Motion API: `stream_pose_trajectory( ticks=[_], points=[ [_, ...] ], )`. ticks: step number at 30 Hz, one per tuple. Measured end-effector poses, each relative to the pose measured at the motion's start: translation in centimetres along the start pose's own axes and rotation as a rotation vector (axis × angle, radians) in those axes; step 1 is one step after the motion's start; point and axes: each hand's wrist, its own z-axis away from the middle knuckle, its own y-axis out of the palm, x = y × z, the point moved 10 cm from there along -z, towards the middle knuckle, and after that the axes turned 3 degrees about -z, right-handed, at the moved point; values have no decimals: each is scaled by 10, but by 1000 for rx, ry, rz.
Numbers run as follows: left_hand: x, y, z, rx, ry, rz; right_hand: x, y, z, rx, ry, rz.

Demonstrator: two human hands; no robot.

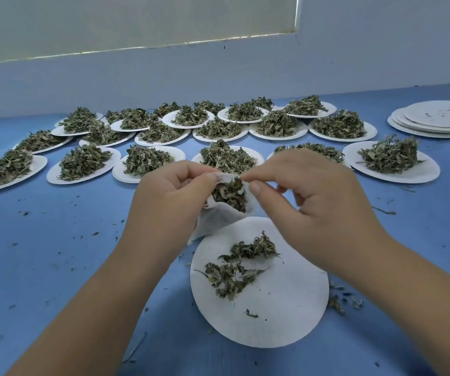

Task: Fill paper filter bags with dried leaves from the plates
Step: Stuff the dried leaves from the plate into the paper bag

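1. The paper bag (pixel 218 217), open and part full of dried leaves (pixel 230 195), is held in the air just over the near plate (pixel 286 316).
2. The left hand (pixel 169 196) grips its left side with curled fingers (pixel 191 170).
3. The right hand (pixel 308 191) pinches its right rim.
4. The near plate holds a few leaves (pixel 232 275).
5. Behind, many plates (pixel 408 177) hold big leaf heaps (pixel 389 156) on the blue surface (pixel 55 253).
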Motion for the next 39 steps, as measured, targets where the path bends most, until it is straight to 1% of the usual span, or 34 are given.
stream_pose_trajectory(
  ticks=[2,7,15,18,20,21,23,25,26,27,28,30,31,32,36,39],
  points=[
    [3,-4,-1,-13,-25,34,0,-2,1,12,-21,-23],
    [-1,-3,0,-11,-23,97,14,25,6,196,-163,101],
    [-10,11,8,67,-4,181,15,55,6,356,-146,177],
    [-11,11,9,66,4,171,18,54,6,355,-175,122],
    [-10,4,6,26,12,137,22,39,4,261,-207,6],
    [-9,-1,4,2,20,112,21,30,3,207,-182,-57],
    [-7,-10,0,-35,24,94,9,14,0,125,-56,-150],
    [-5,-18,-3,-64,19,96,-7,3,0,59,102,-169],
    [-5,-21,-4,-76,21,97,-17,4,1,75,187,-153],
    [-5,-23,-5,-90,25,100,-26,11,2,145,264,-113],
    [-6,-26,-5,-103,30,101,-32,21,6,257,319,-46],
    [-6,-28,-6,-121,42,91,-40,44,18,506,363,104],
    [-6,-28,-6,-125,48,83,-40,52,25,597,354,154],
    [-6,-28,-6,-127,53,80,-39,59,30,657,338,185],
    [-7,-26,-5,-122,65,61,-31,73,43,805,260,258],
    [-7,-25,-5,-119,63,63,-28,81,50,871,230,243]
  ],
)
